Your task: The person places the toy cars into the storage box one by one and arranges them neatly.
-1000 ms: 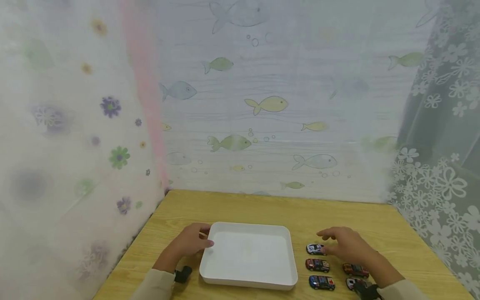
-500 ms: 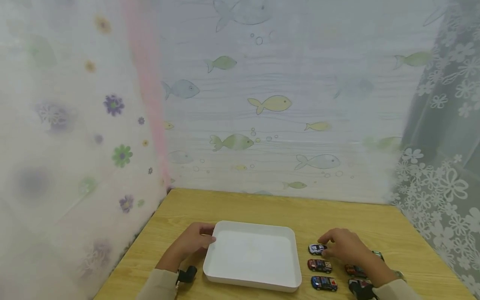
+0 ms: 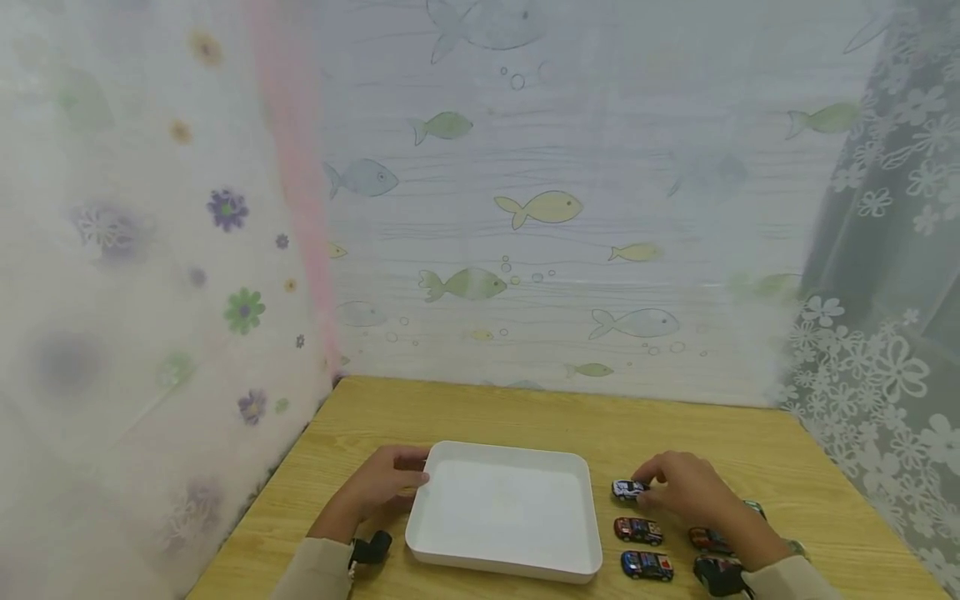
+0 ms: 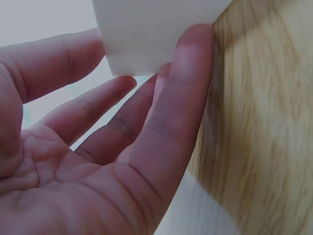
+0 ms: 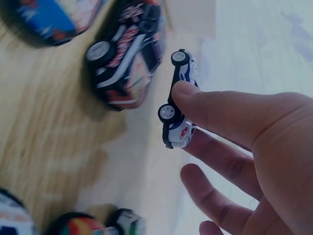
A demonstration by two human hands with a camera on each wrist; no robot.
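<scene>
My right hand (image 3: 686, 487) pinches a small white-and-blue toy car (image 5: 182, 100) by its sides, between thumb and fingers. The car is just off the table in the right wrist view, wheels showing. My left hand (image 3: 378, 486) holds the left wall of a shallow white tray (image 3: 504, 567), thumb at the rim and fingers along the outside. In the left wrist view the fingers (image 4: 173, 103) lie against the tray's wall, close to the wood. Nearest the held car are a red-and-dark toy car (image 3: 638, 531) and a blue-and-dark toy car (image 3: 647, 566).
Beneath the right forearm stand more toy cars, a dark red one (image 3: 708, 540) and a green one (image 3: 754, 507), partly hidden. A wooden table (image 3: 525, 412) carries everything. Patterned curtains (image 3: 465, 333) enclose it at the back and sides.
My right hand has closed on the white-and-blue toy car and raised it slightly, away from the red-and-dark one. My left hand has stayed at the tray. The head view has shifted a little.
</scene>
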